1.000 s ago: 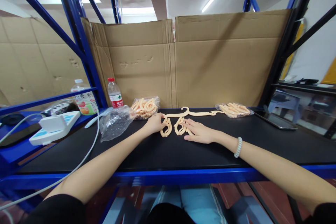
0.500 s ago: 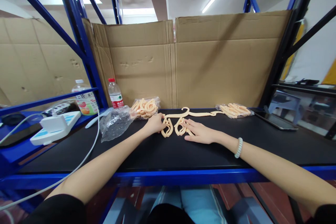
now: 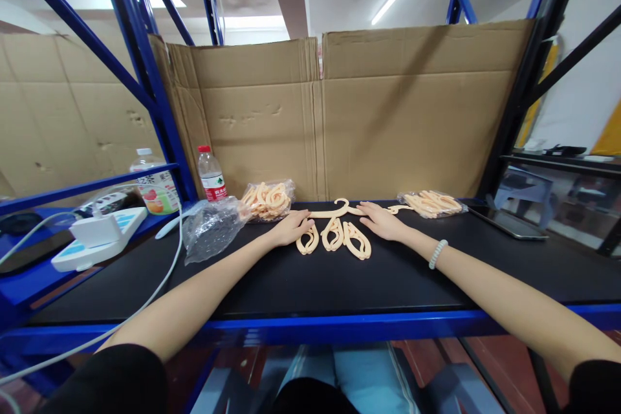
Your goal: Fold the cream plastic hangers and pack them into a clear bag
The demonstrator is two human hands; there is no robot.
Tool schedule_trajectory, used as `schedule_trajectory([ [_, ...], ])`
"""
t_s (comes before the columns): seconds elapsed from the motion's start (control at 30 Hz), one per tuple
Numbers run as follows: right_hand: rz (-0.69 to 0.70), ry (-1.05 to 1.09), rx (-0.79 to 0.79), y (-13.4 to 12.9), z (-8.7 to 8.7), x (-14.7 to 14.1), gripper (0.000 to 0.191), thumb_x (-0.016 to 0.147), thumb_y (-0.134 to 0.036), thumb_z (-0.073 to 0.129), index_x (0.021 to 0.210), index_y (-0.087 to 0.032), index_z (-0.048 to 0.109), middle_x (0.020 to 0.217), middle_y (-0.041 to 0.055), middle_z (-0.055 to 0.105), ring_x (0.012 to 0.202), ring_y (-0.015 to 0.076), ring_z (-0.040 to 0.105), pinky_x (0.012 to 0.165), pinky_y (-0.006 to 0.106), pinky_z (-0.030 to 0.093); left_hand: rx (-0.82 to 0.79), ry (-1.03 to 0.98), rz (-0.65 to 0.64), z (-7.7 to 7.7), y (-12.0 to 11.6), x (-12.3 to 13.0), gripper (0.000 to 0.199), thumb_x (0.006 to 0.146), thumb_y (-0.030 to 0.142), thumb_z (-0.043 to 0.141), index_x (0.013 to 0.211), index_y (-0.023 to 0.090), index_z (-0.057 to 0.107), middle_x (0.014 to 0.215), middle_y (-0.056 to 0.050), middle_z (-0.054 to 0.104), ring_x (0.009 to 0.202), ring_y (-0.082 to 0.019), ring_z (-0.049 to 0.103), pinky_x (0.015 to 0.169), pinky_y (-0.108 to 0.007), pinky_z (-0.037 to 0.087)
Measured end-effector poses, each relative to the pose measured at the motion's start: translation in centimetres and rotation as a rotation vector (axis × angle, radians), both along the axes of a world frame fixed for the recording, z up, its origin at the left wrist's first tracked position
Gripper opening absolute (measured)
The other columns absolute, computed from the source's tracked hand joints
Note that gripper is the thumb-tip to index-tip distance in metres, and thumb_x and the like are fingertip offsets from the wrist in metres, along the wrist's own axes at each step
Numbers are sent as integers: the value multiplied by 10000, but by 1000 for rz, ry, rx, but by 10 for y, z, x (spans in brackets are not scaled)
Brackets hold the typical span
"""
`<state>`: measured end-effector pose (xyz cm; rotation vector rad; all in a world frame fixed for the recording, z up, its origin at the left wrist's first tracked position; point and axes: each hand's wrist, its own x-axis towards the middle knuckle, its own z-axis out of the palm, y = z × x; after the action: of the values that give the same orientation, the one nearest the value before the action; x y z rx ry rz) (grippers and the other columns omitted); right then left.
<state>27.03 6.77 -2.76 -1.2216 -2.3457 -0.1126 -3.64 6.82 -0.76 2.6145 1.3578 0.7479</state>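
Note:
An unfolded cream plastic hanger (image 3: 342, 211) lies at the back of the black tabletop, hook pointing away from me. My left hand (image 3: 291, 228) rests at its left end, fingers stretched out and apart, thumb side near a folded hanger (image 3: 313, 240). My right hand (image 3: 383, 221) lies with spread fingers over the hanger's right arm, partly covering it. Two more folded hangers, one in the middle (image 3: 332, 235) and one on the right (image 3: 358, 242), sit in a row between my hands. Neither hand visibly grips anything.
Bagged hangers (image 3: 268, 199) lie at the back left, another bag (image 3: 431, 203) at the back right. Beside the left one are a crumpled clear bag (image 3: 213, 228) and a bottle (image 3: 212, 176). A tablet-like device (image 3: 509, 222) lies right; a white cable (image 3: 165, 281) crosses the left.
My right hand has moved off the folded hangers, back and right onto the unfolded hanger's arm, uncovering the right folded one. My left hand's fingers have stretched out toward the hanger's left end.

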Motion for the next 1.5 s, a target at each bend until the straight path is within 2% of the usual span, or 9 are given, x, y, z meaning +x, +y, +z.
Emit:
schedule_trajectory([
  [0.17, 22, -49, -38, 2, -2, 2, 366, 908, -202, 439, 1244, -105, 546, 1244, 166, 572, 1152, 270, 536, 1003, 431, 412, -35, -8, -33, -3, 1, 0, 395, 900, 434, 388, 1095, 170, 607, 1221, -105, 618, 1171, -240, 543, 1035, -337, 374],
  [0.27, 12, -64, -31, 1, -1, 0, 335, 915, -203, 449, 1218, -121, 567, 1227, 159, 576, 1127, 266, 538, 972, 422, 421, -40, -7, -46, 0, -1, 2, 418, 922, 444, 329, 1067, 178, 618, 1179, -96, 639, 1132, -230, 567, 1019, -324, 385],
  [0.43, -47, -55, -9, 5, 0, 0, 290, 902, -192, 492, 1158, -127, 612, 1102, 141, 614, 1038, 263, 548, 922, 405, 427, -31, -6, -50, -1, 0, 2, 462, 932, 443, 297, 1138, 156, 595, 1217, -103, 622, 1150, -228, 554, 1031, -326, 371],
  [0.7, -82, 55, 4, 11, -2, -4, 160, 860, -120, 506, 855, -142, 665, 846, 86, 627, 844, 221, 579, 813, 347, 452, 1, -43, 4, -2, 2, 2, 523, 928, 444, 303, 1237, 100, 547, 1297, -143, 565, 1224, -238, 500, 1068, -352, 329],
  [0.83, -90, 134, 23, 11, -3, -4, 136, 851, -121, 503, 862, -145, 636, 868, 81, 608, 808, 202, 588, 774, 333, 464, 25, -90, 38, 6, -5, 4, 502, 927, 430, 319, 1253, 116, 535, 1311, -132, 556, 1233, -238, 490, 1068, -375, 332],
  [1.17, -90, 273, 153, 7, 3, 0, 163, 894, -193, 431, 885, -182, 593, 915, 81, 553, 861, 222, 561, 809, 358, 465, 110, -265, 121, 15, -17, 8, 383, 895, 359, 423, 1169, 132, 564, 1227, -123, 593, 1177, -243, 510, 1044, -402, 361],
  [1.33, -128, 343, 208, 5, 5, 2, 186, 897, -224, 403, 907, -182, 583, 902, 97, 545, 841, 248, 555, 787, 397, 472, 58, -367, 148, 16, -15, 6, 337, 873, 319, 464, 1142, 143, 565, 1192, -115, 601, 1088, -236, 566, 947, -387, 458],
  [1.5, -106, 384, 241, -5, 10, -2, 186, 913, -264, 403, 910, -202, 579, 910, 92, 551, 851, 243, 561, 786, 382, 480, -30, -478, 172, 11, -10, 7, 360, 880, 326, 479, 1181, 136, 530, 1160, -125, 614, 974, -207, 626, 870, -361, 509],
])
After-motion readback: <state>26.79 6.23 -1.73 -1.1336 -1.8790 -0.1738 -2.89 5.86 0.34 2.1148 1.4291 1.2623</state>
